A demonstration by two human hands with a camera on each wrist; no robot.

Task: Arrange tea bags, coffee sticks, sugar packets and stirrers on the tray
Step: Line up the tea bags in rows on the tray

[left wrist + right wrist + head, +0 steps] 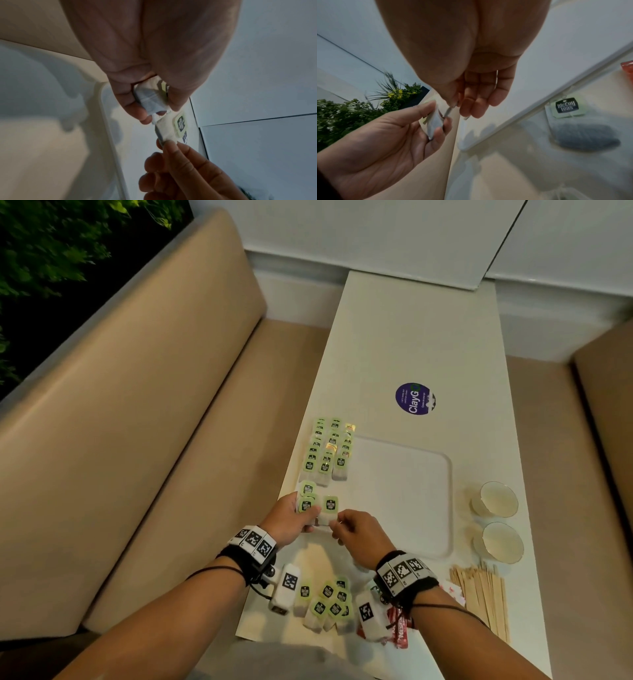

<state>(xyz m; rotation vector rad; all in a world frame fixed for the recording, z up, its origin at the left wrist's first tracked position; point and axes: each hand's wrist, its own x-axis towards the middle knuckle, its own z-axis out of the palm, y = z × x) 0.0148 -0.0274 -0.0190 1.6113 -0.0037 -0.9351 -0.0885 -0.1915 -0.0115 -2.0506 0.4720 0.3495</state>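
My left hand [305, 518] grips a small stack of tea bags [306, 503] with green tags, held just above the table's left edge. In the left wrist view the left hand's fingers [130, 106] curl round the stack [149, 97]. My right hand [337, 520] pinches the lower edge of one tea bag [330, 508] beside the stack; its tag [180, 124] faces up. The white tray [404, 494] lies just right of both hands. Rows of tea bags [329, 450] lie along its left side. Loose tea bags [329, 604] are heaped below my wrists.
Wooden stirrers [483, 594] lie at the front right, with red coffee sticks [399, 628] and sugar packets [454, 590] partly hidden under my right wrist. Two cups [498, 498] [501, 542] stand right of the tray. A beige bench [154, 440] runs along the left.
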